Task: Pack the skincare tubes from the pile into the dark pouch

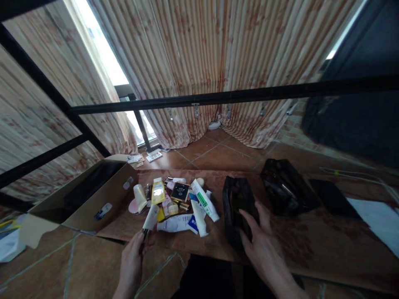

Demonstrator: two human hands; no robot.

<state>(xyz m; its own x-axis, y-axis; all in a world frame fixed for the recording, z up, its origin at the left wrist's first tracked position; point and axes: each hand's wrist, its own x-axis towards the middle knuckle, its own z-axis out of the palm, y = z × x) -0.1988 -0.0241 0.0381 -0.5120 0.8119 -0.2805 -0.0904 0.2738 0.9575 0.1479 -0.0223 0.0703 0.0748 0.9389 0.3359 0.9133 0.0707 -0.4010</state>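
Observation:
My left hand (134,253) is closed around the black-capped end of a white cosmetic tube (151,216), held tilted up in front of the pile. My right hand (260,236) grips the near right edge of an open black pouch (232,187), with some fingers over its mouth and others along its outer side. The pouch's inside is dark and I cannot make out its contents. Between the hands lie a yellow packet (158,191), a black square box (180,192), a white-and-green tube (205,200), a lavender-white tube (174,224) and several other small cosmetics.
A cardboard box (115,195) with something black inside stands on the left. Right of the open pouch sit a second black bag (286,191), a flat black item (333,197) and white paper (377,220). A brown cloth (299,245) covers the surface; a dark metal rail (202,99) crosses behind.

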